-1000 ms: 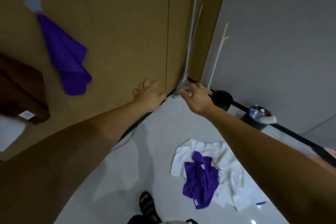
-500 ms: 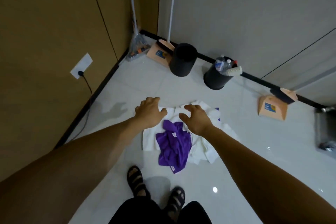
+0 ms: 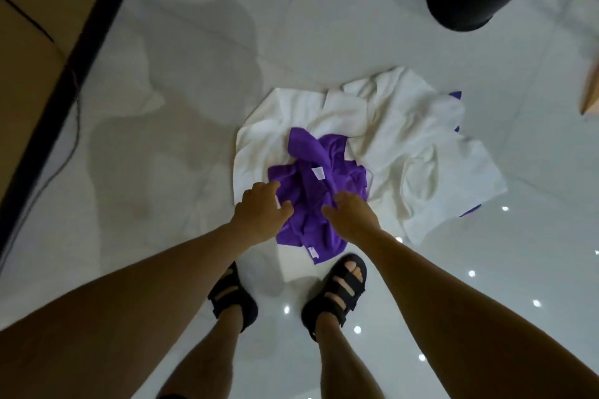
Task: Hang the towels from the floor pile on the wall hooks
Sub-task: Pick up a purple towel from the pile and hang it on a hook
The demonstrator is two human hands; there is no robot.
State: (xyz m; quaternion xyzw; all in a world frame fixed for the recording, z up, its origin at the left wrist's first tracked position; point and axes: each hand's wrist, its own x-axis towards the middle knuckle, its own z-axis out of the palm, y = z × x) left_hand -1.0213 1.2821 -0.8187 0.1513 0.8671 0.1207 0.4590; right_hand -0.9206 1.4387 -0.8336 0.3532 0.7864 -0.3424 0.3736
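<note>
Reaching low, I spread my left hand (image 3: 264,215) and right hand (image 3: 351,215), both empty, over the purple towel (image 3: 319,172); it tops the pile.

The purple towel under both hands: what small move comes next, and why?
Probably closing the fingers to pinch the purple towel. Both the left hand and right hand are already over it, fingers spread, and it lies on top of the white towel.
</note>
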